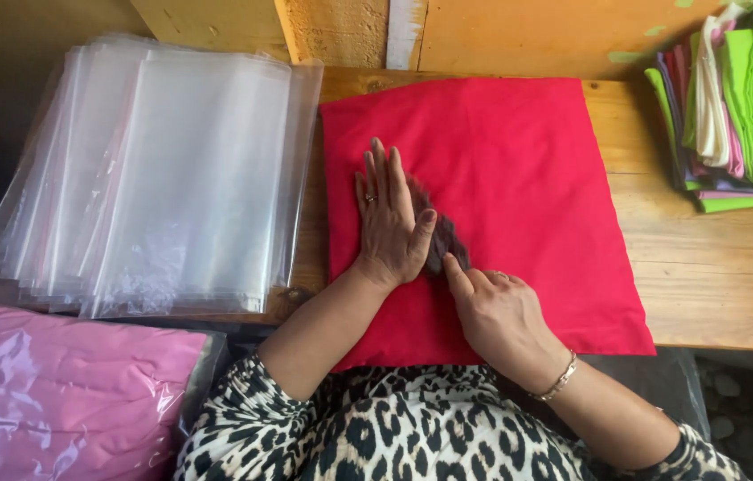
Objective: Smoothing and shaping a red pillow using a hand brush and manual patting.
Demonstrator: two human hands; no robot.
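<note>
A red folded cloth (519, 169) lies flat on the wooden table (706, 276). My left hand (388, 223) rests flat on its left part, fingers together and pointing away from me, a ring on one finger. My right hand (497, 307) lies on the cloth's near part, its fingers reaching under the left palm. A small dark patch (441, 239) shows on the cloth between the two hands; what it is I cannot tell.
A fanned stack of clear plastic bags (163, 169) covers the table's left side. A pink cloth packed in plastic (56, 392) lies at the near left. Folded green, white and purple cloths (742, 107) are stacked at the far right. A yellow wall runs behind.
</note>
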